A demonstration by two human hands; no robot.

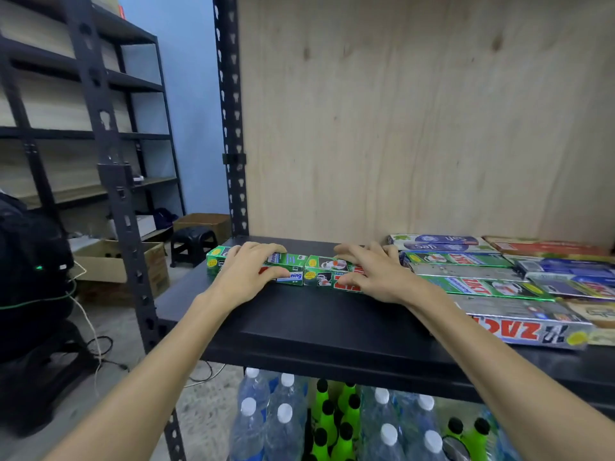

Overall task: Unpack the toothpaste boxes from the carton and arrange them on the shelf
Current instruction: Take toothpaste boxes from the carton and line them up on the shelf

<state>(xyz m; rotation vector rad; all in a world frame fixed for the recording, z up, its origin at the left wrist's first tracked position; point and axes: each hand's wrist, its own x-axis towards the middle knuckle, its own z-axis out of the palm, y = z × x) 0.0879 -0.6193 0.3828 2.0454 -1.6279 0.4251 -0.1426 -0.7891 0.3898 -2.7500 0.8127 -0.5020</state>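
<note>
Green toothpaste boxes lie end to end on the black shelf (316, 321), near its left back. My left hand (248, 272) grips the left pair of green boxes (293, 267), fingers over the far side and thumb on the near side. The right pair of green boxes (321, 272) is held the same way by my right hand (376, 274). More toothpaste boxes (482, 287) lie flat in rows on the shelf's right part. An open carton (109, 264) stands on the floor to the left.
A plywood back panel (416, 111) closes the shelf behind. A black perforated upright (233, 128) stands at the shelf's left back corner. Water bottles (283, 420) and green bottles (336, 414) fill the level below. A small black stool (193, 241) and other racks stand at left.
</note>
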